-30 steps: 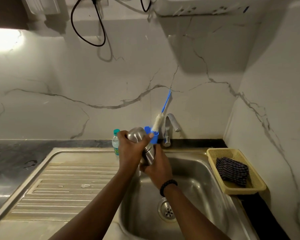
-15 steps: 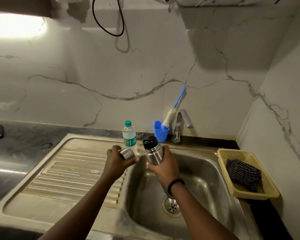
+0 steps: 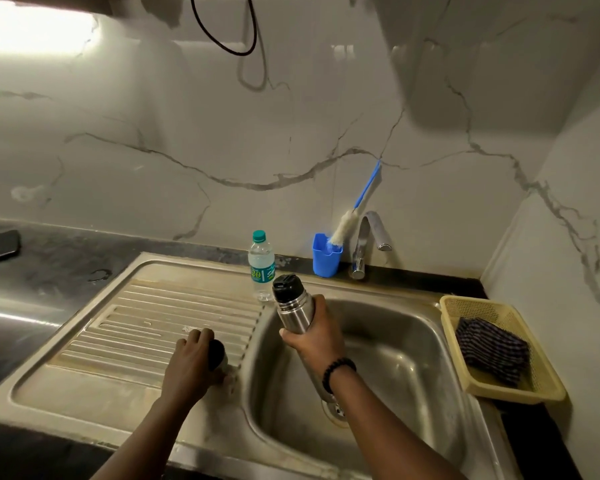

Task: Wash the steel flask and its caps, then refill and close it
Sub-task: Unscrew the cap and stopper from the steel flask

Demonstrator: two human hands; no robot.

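The cylindrical steel flask (image 3: 296, 315) was gripped by the right hand (image 3: 317, 336); the outer cap (image 3: 217, 355) was clasped by the left hand (image 3: 191, 367) at the ribbed drainboard (image 3: 146, 320).

The left hand (image 3: 191, 367) now sits low on the ribbed steel draining board (image 3: 146, 317), gripping the steel outer cap (image 3: 218, 355), well apart from the black-stoppered cylindrical steel flask (image 3: 293, 306), which the right hand (image 3: 317, 336) now holds upright over the basin.

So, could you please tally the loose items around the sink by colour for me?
Steel: 2, flask, outer cap
Blue: 2, cup, brush
Clear: 1, water bottle
Yellow: 1, basket
Dark: 2, cloth, phone
Total: 8
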